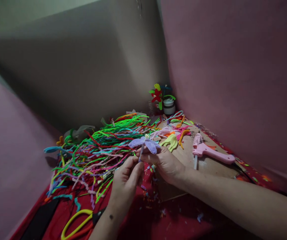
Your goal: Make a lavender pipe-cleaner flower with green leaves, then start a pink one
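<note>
Near the middle of the frame, the right hand is gripping a lavender flower just below its petals, while the left hand is closing in a pinch at the lower end of the stem. The petals are already spreading outward, so the bloom is looking largely formed; whether the stem is fully fastened or still needing work, I cannot tell. Loose pipe cleaners are filling the left of the frame. Right of centre, a yellow looped piece and a pink glue gun are lying unheld on a board. Scissors are resting unheld at lower left.
</note>
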`<state>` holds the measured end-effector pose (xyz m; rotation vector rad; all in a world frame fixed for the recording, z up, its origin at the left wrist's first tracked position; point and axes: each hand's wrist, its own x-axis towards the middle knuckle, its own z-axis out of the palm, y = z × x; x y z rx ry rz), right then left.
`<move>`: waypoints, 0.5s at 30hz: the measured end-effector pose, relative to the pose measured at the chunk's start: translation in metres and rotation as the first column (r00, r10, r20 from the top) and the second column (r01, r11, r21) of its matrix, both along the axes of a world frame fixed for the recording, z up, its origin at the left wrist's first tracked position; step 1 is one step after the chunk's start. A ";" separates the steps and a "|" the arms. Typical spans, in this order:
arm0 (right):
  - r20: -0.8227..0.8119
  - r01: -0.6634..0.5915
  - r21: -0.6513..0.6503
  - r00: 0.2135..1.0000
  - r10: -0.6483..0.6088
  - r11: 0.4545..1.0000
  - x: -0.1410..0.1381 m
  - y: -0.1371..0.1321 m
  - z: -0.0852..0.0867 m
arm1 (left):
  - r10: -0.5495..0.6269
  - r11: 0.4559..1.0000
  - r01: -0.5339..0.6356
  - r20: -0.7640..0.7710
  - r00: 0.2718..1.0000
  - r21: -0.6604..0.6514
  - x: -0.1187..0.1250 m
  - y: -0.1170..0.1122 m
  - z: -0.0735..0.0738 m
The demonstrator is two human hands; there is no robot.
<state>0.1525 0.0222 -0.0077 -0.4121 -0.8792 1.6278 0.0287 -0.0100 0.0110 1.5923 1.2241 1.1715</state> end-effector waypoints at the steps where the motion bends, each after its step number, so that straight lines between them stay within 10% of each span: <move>1: 0.000 0.024 -0.004 1.000 -0.024 1.000 -0.001 0.000 0.000 | 0.051 0.996 -0.045 -0.079 0.996 0.077 0.000 0.000 -0.001; 8: 0.010 0.080 0.002 0.997 -0.080 0.997 -0.006 -0.006 -0.001 | 0.234 0.930 -0.131 -0.279 0.931 0.343 -0.003 -0.001 -0.011; 15: -0.011 -0.129 0.106 0.991 0.130 0.986 -0.005 -0.008 -0.002 | 0.073 0.997 -0.073 0.081 0.994 -0.001 -0.003 0.000 -0.009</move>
